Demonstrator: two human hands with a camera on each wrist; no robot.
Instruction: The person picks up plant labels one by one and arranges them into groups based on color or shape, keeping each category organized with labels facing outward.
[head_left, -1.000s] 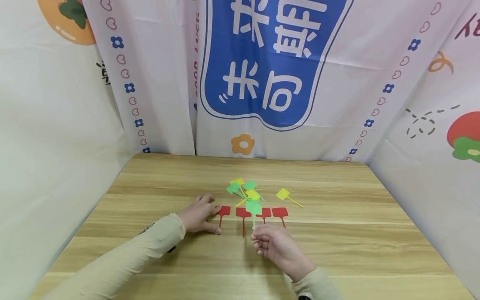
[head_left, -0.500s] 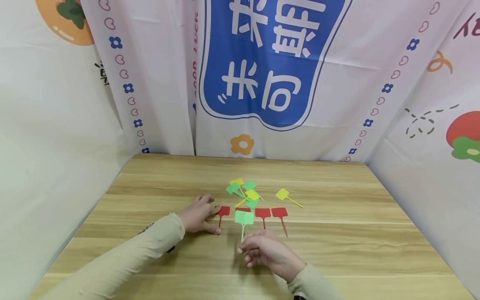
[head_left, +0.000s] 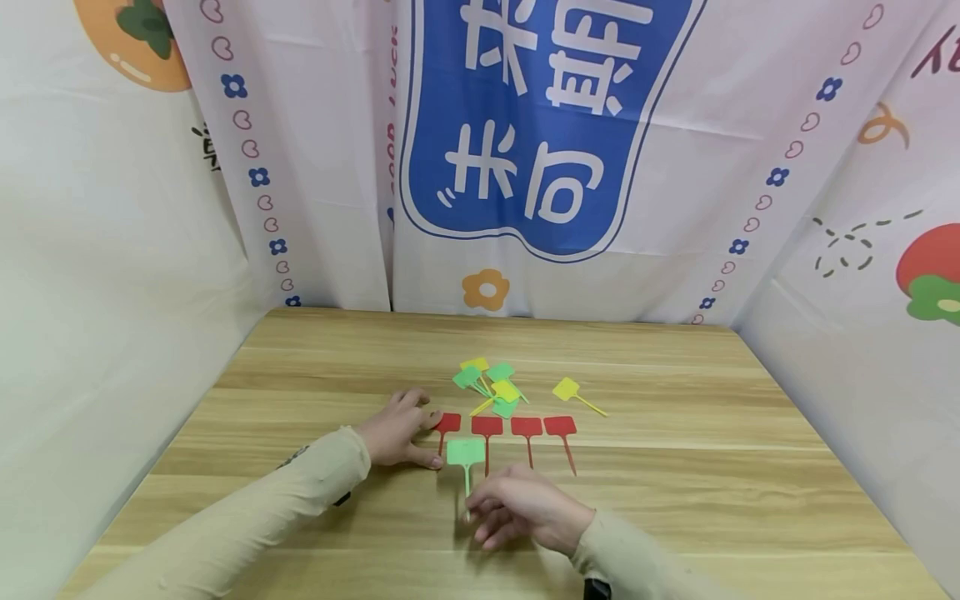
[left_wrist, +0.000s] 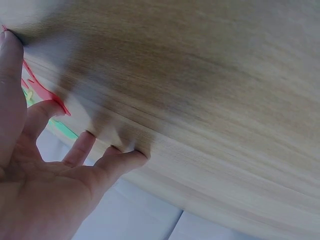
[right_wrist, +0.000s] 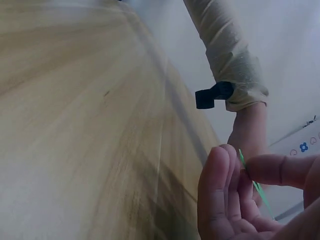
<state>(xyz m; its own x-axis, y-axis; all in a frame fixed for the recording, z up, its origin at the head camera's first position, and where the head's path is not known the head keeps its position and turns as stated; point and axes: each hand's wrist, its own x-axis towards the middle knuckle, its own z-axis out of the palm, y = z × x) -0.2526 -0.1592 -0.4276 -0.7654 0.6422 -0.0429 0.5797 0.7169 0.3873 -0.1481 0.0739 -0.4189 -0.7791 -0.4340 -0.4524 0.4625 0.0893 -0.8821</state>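
My right hand (head_left: pixel 528 508) pinches the stem of a green T-shaped plant label (head_left: pixel 466 452) between thumb and fingers, its flat head pointing away from me. In the right wrist view only a thin green edge (right_wrist: pixel 263 197) shows between the fingers. My left hand (head_left: pixel 397 427) rests on the table with fingers spread. Its index finger touches the head of the leftmost red plant label (head_left: pixel 449 423), and the thumb lies at the tip of that label's stem. Further red labels, with one red label (head_left: pixel 487 425) nearest the green one, lie in a row to the right.
Behind the row lies a loose pile of green labels (head_left: pixel 500 372) and yellow labels (head_left: pixel 506 390). A single yellow label (head_left: pixel 566 388) lies to their right. The wooden table (head_left: pixel 712 467) is enclosed by printed cloth walls (head_left: pixel 330 208).
My right hand has carried the green label left and toward me, from over the red row to in front of the gap between the two leftmost red labels. The left hand stays put.
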